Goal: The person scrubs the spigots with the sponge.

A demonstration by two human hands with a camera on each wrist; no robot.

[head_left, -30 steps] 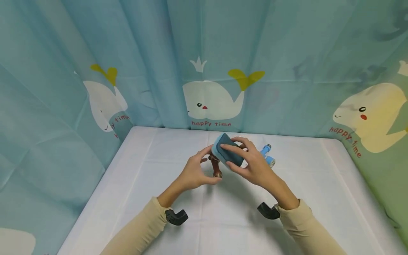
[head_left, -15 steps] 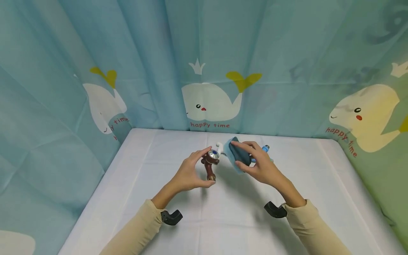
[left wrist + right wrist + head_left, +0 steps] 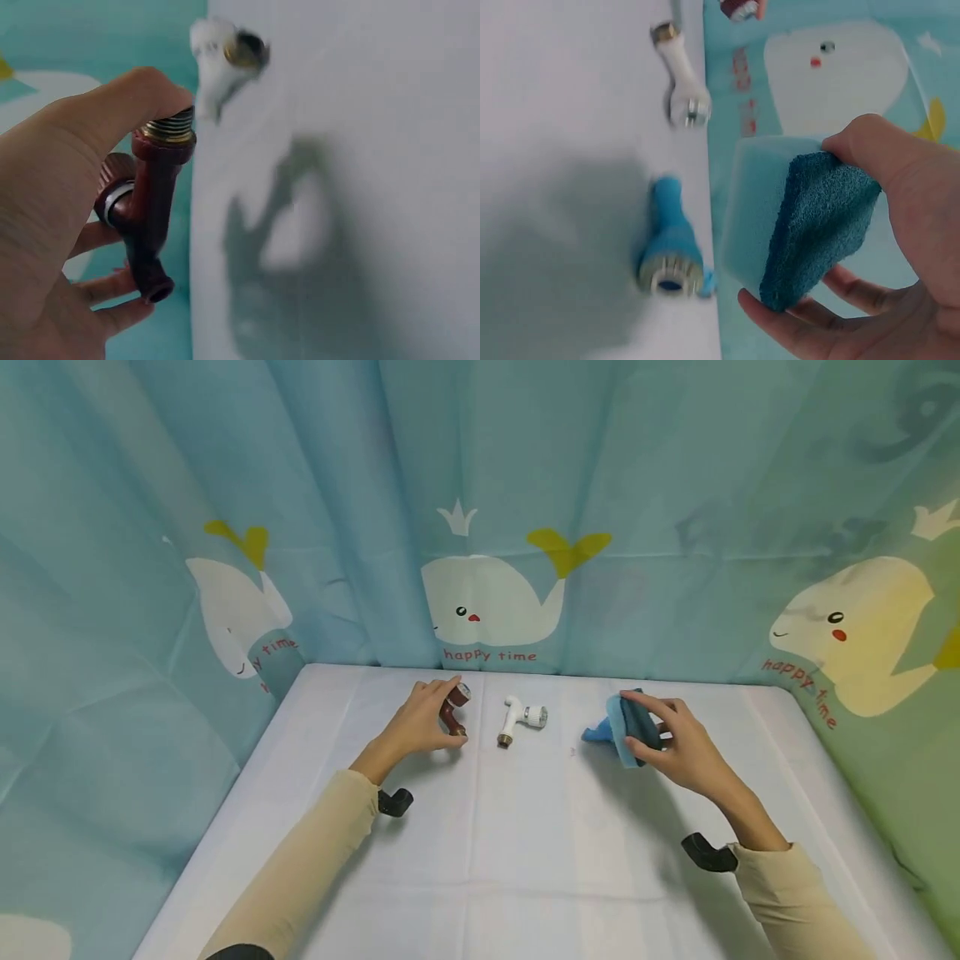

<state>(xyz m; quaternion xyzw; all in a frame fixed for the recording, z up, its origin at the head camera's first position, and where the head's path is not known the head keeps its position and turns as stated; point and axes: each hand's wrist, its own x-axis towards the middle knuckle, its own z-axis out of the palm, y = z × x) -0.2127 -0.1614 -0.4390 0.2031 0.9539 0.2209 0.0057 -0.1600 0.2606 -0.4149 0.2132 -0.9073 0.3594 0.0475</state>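
Note:
My left hand [image 3: 414, 720] pinches a dark red faucet [image 3: 156, 202] between thumb and fingers. In the left wrist view the thumb presses on its threaded brass end, and the faucet is held above the table. A two-layer sponge [image 3: 636, 728], pale blue on one side and dark teal scouring pad on the other, is gripped by my right hand [image 3: 690, 750]. Between the hands a white faucet [image 3: 516, 718] with a brass end lies on the table. Partly hidden behind the sponge is a blue faucet [image 3: 597, 732], seen more fully in the right wrist view.
A white cloth covers the table [image 3: 525, 827]. Behind and beside it hangs a blue-green curtain [image 3: 337, 510] printed with whales. Black curved pieces [image 3: 396, 802] stick out near both sleeve cuffs.
Both hands have moved apart: the left carried the red faucet to the left and back, the right took the sponge to the right. The white faucet has come into full view.

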